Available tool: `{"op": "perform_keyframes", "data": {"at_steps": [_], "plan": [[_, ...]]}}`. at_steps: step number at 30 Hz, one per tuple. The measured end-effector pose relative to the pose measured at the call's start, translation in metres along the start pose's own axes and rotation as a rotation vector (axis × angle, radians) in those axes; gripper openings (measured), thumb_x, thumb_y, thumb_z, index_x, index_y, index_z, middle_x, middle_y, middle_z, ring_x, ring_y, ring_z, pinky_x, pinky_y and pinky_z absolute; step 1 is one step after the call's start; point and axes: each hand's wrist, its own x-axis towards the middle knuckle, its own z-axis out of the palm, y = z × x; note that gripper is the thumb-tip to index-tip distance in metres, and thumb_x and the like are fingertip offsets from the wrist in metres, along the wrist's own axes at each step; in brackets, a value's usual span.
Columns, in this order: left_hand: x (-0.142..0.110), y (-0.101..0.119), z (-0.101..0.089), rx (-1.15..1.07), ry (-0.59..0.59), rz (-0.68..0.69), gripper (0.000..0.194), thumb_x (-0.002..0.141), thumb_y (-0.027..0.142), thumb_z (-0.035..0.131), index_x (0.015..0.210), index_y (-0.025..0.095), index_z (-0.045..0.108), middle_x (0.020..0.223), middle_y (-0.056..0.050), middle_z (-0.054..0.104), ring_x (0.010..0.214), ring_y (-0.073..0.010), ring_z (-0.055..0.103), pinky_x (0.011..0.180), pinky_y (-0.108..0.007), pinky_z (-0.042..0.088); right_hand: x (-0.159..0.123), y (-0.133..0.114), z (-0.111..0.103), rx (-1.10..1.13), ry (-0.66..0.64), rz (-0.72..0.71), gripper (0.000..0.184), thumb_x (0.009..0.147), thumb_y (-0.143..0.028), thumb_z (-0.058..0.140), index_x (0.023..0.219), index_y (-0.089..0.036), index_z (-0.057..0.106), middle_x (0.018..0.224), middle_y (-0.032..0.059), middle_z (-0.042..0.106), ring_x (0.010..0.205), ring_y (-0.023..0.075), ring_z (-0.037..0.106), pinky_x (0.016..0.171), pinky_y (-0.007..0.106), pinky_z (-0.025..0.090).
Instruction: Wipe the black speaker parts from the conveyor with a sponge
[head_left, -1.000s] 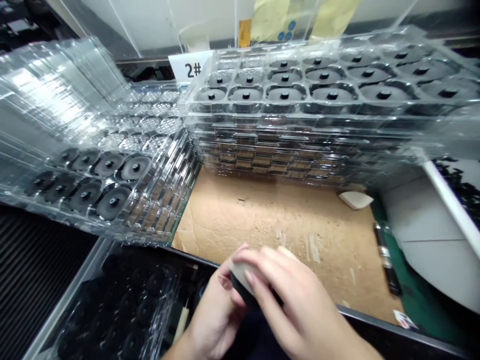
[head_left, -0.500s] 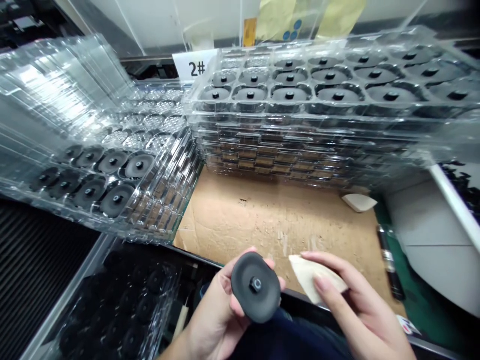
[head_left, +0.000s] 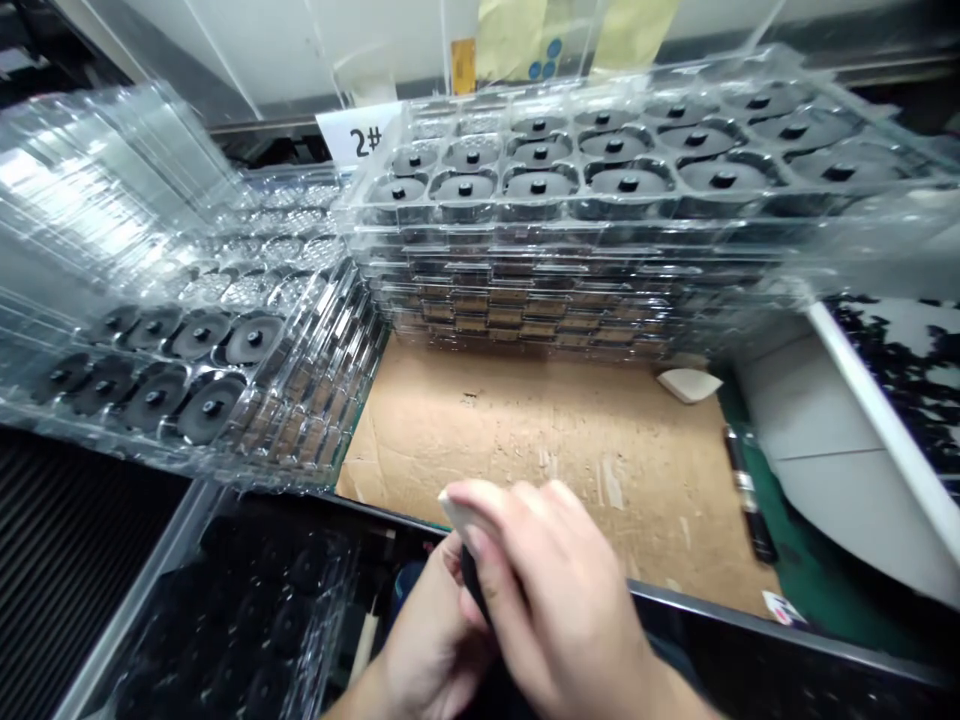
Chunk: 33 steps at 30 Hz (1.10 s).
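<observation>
Close to my body, my left hand is closed around a round black disc, now tilted so that only a dark sliver of it shows. My right hand covers it from above, its fingers bent over a cream wedge-shaped pad. Only a pale corner of that pad sticks out past the fingertips. The pad is at the disc's edge; exactly where they touch is hidden behind my right hand. The disc's centre stud is out of sight.
Clear plastic trays of black discs are stacked at the back and left. A second cream pad lies on the cardboard sheet. A black pen and a white bin are at right; a dark tray sits lower left.
My right hand has moved left with the cream pad, onto the disc. My left hand has turned the disc from facing me to nearly edge-on. The view has shifted slightly.
</observation>
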Motion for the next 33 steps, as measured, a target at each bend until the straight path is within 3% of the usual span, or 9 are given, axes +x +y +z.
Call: {"op": "perform_keyframes", "data": {"at_steps": [6, 9, 15, 18, 21, 25, 29, 31, 33], "plan": [[0.003, 0.004, -0.007, -0.155, -0.073, -0.043, 0.058, 0.04, 0.024, 0.088, 0.095, 0.025, 0.071, 0.099, -0.004, 0.072, 0.084, -0.0178, 0.067, 0.08, -0.024, 0.05, -0.017, 0.007, -0.019, -0.02, -0.184, -0.045, 0.023, 0.086, -0.01, 0.045, 0.102, -0.02, 0.056, 0.075, 0.0001, 0.066, 0.063, 0.0126, 0.059, 0.062, 0.026, 0.045], [0.002, 0.005, -0.006, -0.205, -0.083, -0.036, 0.051, 0.047, 0.021, 0.086, 0.096, 0.024, 0.071, 0.1, -0.004, 0.072, 0.089, -0.0143, 0.066, 0.082, -0.02, 0.048, -0.022, 0.015, -0.028, -0.07, -0.11, 0.048, 0.023, 0.086, -0.012, 0.046, 0.105, -0.02, 0.057, 0.071, 0.0, 0.063, 0.059, 0.0128, 0.057, 0.058, 0.026, 0.047], [-0.004, 0.009, -0.006, -0.236, -0.12, -0.011, 0.051, 0.057, 0.024, 0.081, 0.106, 0.024, 0.066, 0.113, -0.006, 0.067, 0.101, -0.0223, 0.063, 0.087, -0.028, 0.049, -0.05, 0.044, -0.006, 0.408, 0.162, 0.62, 0.02, 0.088, -0.034, 0.05, 0.103, -0.026, 0.061, 0.093, 0.003, 0.069, 0.075, 0.0164, 0.067, 0.058, 0.022, 0.054], [-0.005, 0.011, -0.009, -0.242, -0.097, -0.023, 0.053, 0.055, 0.028, 0.082, 0.105, 0.024, 0.067, 0.116, -0.007, 0.065, 0.104, -0.0259, 0.062, 0.086, -0.029, 0.05, -0.071, 0.057, 0.009, 0.617, 0.175, 0.836, 0.03, 0.084, -0.042, 0.055, 0.104, -0.022, 0.063, 0.086, 0.005, 0.07, 0.068, 0.0178, 0.066, 0.054, 0.023, 0.054], [-0.005, 0.01, -0.01, -0.233, -0.067, -0.05, 0.052, 0.055, 0.034, 0.08, 0.104, 0.025, 0.067, 0.116, -0.008, 0.065, 0.105, -0.0268, 0.061, 0.088, -0.031, 0.049, -0.081, 0.059, 0.013, 0.654, 0.14, 0.93, 0.033, 0.083, -0.046, 0.055, 0.103, -0.021, 0.063, 0.085, 0.0049, 0.07, 0.074, 0.0191, 0.067, 0.061, 0.024, 0.055], [-0.003, 0.005, -0.006, -0.205, -0.038, -0.026, 0.053, 0.056, 0.036, 0.079, 0.106, 0.023, 0.066, 0.118, -0.01, 0.064, 0.106, -0.0287, 0.06, 0.088, -0.034, 0.049, -0.064, 0.045, -0.002, 0.404, 0.143, 0.794, 0.028, 0.086, -0.043, 0.051, 0.103, -0.025, 0.063, 0.093, 0.003, 0.07, 0.078, 0.0166, 0.067, 0.062, 0.02, 0.054], [-0.001, -0.003, -0.001, -0.146, -0.014, 0.024, 0.059, 0.049, 0.034, 0.084, 0.105, 0.024, 0.066, 0.111, -0.007, 0.067, 0.1, -0.0235, 0.062, 0.088, -0.03, 0.047, -0.033, 0.016, -0.011, 0.097, 0.163, 0.348, 0.029, 0.089, -0.026, 0.046, 0.117, -0.025, 0.053, 0.104, 0.0042, 0.066, 0.088, 0.0169, 0.064, 0.071, 0.025, 0.052], [-0.001, -0.005, -0.002, -0.088, 0.003, 0.042, 0.056, 0.05, 0.035, 0.084, 0.103, 0.023, 0.068, 0.107, -0.007, 0.069, 0.1, -0.0216, 0.061, 0.093, -0.03, 0.043, -0.02, 0.005, -0.009, 0.022, 0.091, 0.112, 0.034, 0.088, -0.018, 0.045, 0.122, -0.02, 0.049, 0.102, 0.0062, 0.066, 0.087, 0.0179, 0.062, 0.075, 0.03, 0.05], [-0.002, -0.006, -0.005, -0.052, 0.042, 0.068, 0.054, 0.05, 0.035, 0.084, 0.102, 0.026, 0.068, 0.106, -0.005, 0.07, 0.101, -0.0224, 0.061, 0.095, -0.031, 0.041, -0.011, -0.002, -0.007, 0.043, -0.053, -0.002, 0.031, 0.086, -0.013, 0.044, 0.115, -0.018, 0.053, 0.095, 0.0047, 0.067, 0.08, 0.0166, 0.061, 0.073, 0.031, 0.048]]}}
